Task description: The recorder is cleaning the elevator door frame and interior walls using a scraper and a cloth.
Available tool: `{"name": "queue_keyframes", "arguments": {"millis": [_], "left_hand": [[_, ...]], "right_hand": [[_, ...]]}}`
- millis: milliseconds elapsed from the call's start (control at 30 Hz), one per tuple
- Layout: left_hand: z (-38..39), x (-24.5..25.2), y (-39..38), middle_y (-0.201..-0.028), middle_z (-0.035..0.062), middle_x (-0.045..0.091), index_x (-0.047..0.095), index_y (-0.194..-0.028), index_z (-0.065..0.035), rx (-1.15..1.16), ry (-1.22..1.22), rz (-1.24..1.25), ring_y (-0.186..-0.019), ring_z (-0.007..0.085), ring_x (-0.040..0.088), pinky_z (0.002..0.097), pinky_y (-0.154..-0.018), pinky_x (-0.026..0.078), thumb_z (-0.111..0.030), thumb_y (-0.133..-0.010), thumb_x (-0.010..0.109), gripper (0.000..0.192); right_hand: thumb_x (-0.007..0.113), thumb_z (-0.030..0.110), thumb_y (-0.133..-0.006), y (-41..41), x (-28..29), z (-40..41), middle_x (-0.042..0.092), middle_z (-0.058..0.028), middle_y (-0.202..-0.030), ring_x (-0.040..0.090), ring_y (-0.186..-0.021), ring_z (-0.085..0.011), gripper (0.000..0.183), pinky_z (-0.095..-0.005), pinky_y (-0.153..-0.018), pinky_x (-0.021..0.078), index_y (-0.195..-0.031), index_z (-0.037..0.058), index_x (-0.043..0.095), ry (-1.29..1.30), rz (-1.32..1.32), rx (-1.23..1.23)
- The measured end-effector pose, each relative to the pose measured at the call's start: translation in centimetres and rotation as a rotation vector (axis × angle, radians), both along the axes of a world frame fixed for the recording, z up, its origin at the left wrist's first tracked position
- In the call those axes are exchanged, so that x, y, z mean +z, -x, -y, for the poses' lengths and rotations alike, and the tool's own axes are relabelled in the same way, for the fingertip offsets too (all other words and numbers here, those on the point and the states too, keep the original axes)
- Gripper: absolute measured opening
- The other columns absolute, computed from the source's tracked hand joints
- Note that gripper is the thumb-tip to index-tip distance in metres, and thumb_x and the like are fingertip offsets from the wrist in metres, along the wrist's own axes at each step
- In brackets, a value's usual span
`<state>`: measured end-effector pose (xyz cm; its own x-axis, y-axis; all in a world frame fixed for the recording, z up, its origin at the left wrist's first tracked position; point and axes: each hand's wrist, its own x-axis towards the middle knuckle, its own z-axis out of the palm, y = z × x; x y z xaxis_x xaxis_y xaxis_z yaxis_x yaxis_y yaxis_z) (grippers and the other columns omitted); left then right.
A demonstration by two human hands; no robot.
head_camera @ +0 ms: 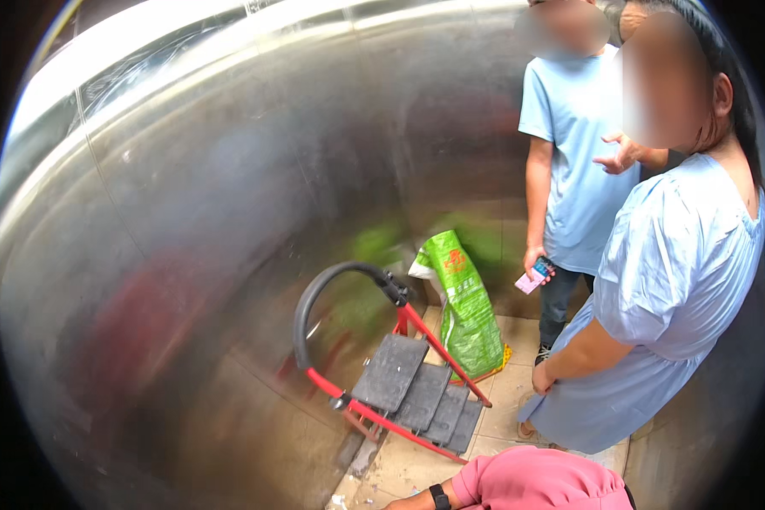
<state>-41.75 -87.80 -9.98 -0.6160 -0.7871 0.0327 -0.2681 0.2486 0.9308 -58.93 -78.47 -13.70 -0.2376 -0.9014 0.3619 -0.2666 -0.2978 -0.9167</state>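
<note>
Neither of my hands can be made out in view. Before me a folding step ladder (414, 381) stands on the tiled floor, with a red frame, dark ribbed treads and a black padded top rail (304, 305). Behind it a green woven plastic sack (468, 312), printed with writing, leans upright near the corner. At the bottom edge a pink sleeve (542, 475) and a forearm with a black wristband (440, 497) come into view. The hand is cut off by the frame, and I cannot tell whose arm it is.
Brushed metal walls (242, 166) enclose the small space. A person in a light blue T-shirt (586, 159) holds a phone (534, 275) by the far wall. Nearer on the right stands a person in a pale blue dress (669, 268). Small scraps litter the tiled floor (398, 468).
</note>
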Motion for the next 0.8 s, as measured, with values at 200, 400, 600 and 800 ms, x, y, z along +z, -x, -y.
{"name": "queue_keyframes", "arguments": {"millis": [200, 400, 600, 800], "left_hand": [[0.3, 0.9, 8.6, -0.083, 0.0075, 0.063, 0.063, -0.096, 0.0014, -0.265, -0.149, 0.001, -0.071, 0.0153, 0.057, 0.0305, -0.063, 0.049, -0.013, -0.085, 0.067, 0.019], [2.4, -0.8, 14.8, -0.084, 0.0047, 0.062, 0.063, -0.092, 0.0011, -0.45, -0.168, 0.038, -0.077, 0.0146, 0.055, 0.0306, -0.068, 0.048, -0.007, -0.081, 0.07, 0.016], [5.3, -0.9, 19.3, -0.087, 0.0054, 0.062, 0.064, -0.096, 0.003, -0.704, -0.214, 0.117, -0.078, 0.0153, 0.055, 0.0302, -0.072, 0.047, -0.007, -0.083, 0.068, 0.017], [8.1, 0.1, 23.2, -0.088, 0.0045, 0.064, 0.063, -0.103, 0.0062, -0.852, -0.275, 0.093, -0.079, 0.0138, 0.055, 0.0299, -0.071, 0.047, -0.013, -0.088, 0.064, 0.024]], "right_hand": [[0.073, 0.023, -0.081, 5.6, 0.0, -2.4, 0.065, -0.012, -0.081, 0.061, -0.071, -0.0208, 0.037, -0.0358, -0.064, 0.0497, -0.107, 0.0005, 0.061, -0.033, -0.023, -0.182], [0.068, 0.017, -0.086, 8.3, -1.3, -4.0, 0.065, -0.0039, -0.086, 0.06, -0.078, -0.0144, 0.031, -0.0329, -0.068, 0.0516, -0.113, 0.0024, 0.06, -0.205, 0.262, -0.237], [0.072, 0.017, -0.082, 9.8, -0.8, -3.1, 0.064, -0.0057, -0.078, 0.059, -0.072, -0.0136, 0.029, -0.0322, -0.064, 0.0505, -0.105, 0.0019, 0.062, 0.004, 0.172, -0.493], [0.073, 0.025, -0.08, 12.0, 1.7, -1.8, 0.064, -0.0112, -0.076, 0.06, -0.07, -0.0193, 0.029, -0.0359, -0.064, 0.0488, -0.089, -0.0002, 0.062, -0.17, 0.035, -0.658]]}}
